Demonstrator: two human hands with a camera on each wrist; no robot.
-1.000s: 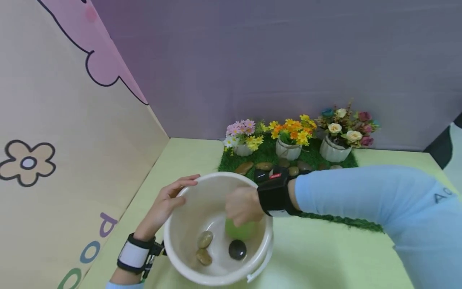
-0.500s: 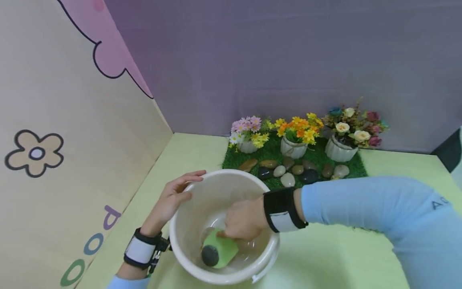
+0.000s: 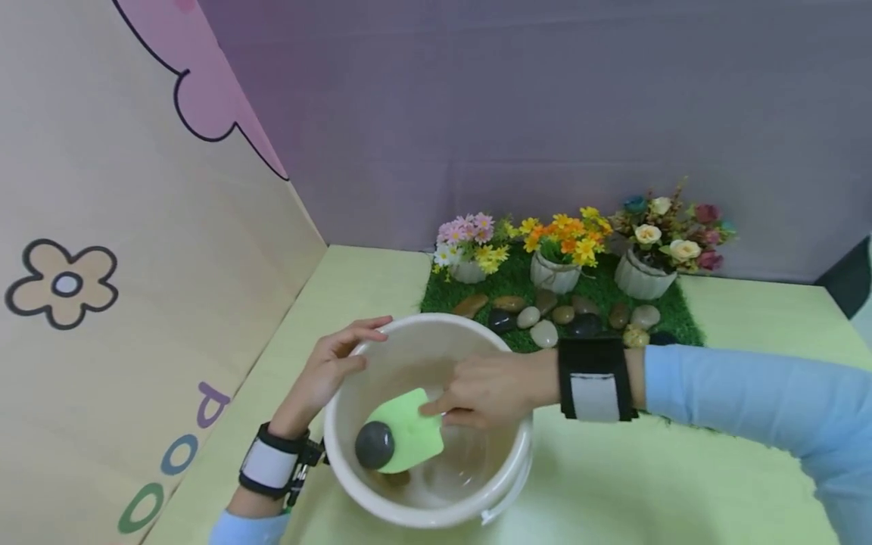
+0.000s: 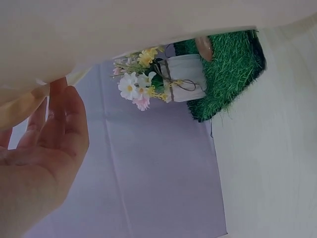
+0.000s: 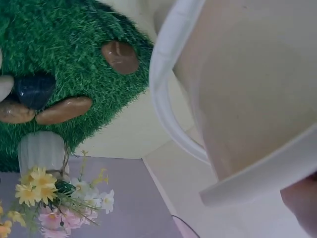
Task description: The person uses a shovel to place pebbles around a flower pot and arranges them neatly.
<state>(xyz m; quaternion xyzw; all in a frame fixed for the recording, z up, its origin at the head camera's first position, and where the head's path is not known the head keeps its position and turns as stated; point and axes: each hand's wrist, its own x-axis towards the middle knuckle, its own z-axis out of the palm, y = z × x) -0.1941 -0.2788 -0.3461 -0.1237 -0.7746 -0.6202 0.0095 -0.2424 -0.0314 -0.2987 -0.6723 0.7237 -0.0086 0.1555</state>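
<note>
A white bucket (image 3: 429, 518) stands on the pale green tabletop. My left hand (image 3: 330, 371) holds its left rim, thumb over the edge and fingers along the outside; in the left wrist view those fingers (image 4: 59, 119) reach up to the bucket's underside curve. Inside the bucket, my right hand (image 3: 487, 390) grips a light-green shovel (image 3: 412, 435), index finger pointing along its blade. A dark round stone (image 3: 374, 445) lies on the blade's left end. Part of a brown stone (image 3: 397, 479) shows beneath the shovel. The shovel's handle is hidden in my hand.
Behind the bucket lies a strip of artificial grass (image 3: 521, 344) bearing several smooth stones (image 3: 544, 334). Three flower pots (image 3: 555, 274) stand along its back. The bucket's carrying handle (image 5: 163, 99) hangs at its right side. A patterned wall (image 3: 157, 204) rises on the left.
The shovel has come from the bucket's right side to the left and risen, and the dark stone now lies on it. My left hand keeps its hold on the rim.
</note>
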